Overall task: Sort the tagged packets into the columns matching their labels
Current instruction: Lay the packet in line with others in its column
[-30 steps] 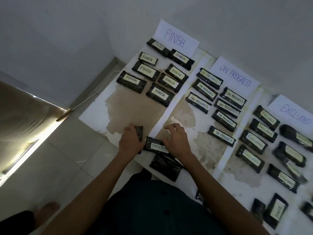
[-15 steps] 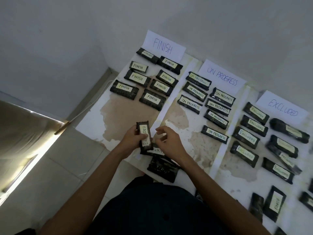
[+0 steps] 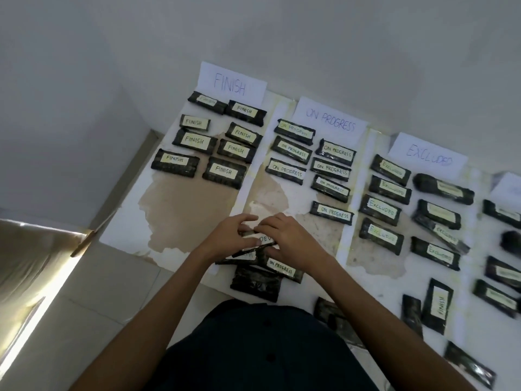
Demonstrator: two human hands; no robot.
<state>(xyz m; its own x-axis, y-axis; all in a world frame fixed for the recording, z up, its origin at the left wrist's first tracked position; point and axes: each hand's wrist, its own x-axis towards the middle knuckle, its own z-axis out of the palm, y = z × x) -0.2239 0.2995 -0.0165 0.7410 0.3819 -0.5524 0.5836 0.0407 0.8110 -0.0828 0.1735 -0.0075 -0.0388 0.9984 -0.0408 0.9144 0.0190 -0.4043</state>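
Observation:
Black packets with pale labels lie in columns on white sheets on the floor, under paper signs FINISH [image 3: 230, 83], ON PROGRESS [image 3: 330, 121] and EXCLUDED [image 3: 428, 157]. My left hand [image 3: 228, 235] and my right hand [image 3: 290, 238] both grip one black packet [image 3: 260, 240] with an EXCLUDED tag, held low over a small pile at the sheet's near edge. Its label is mostly hidden by my fingers. Under it lie an ON PROGRESS packet [image 3: 282, 267] and a packet lying label down [image 3: 256, 283].
Loose packets lie at the near right, one tagged FINISH [image 3: 437, 305]. A fourth sign [image 3: 509, 188] shows partly at the right edge. A wall stands behind the signs. Brown stains mark the sheets. A bright doorway [image 3: 33, 266] is at the left.
My left hand lifted the EXCLUDED packet upright off the pile. It has since been turned flat, and my right hand has closed on its other end. The view has shifted right.

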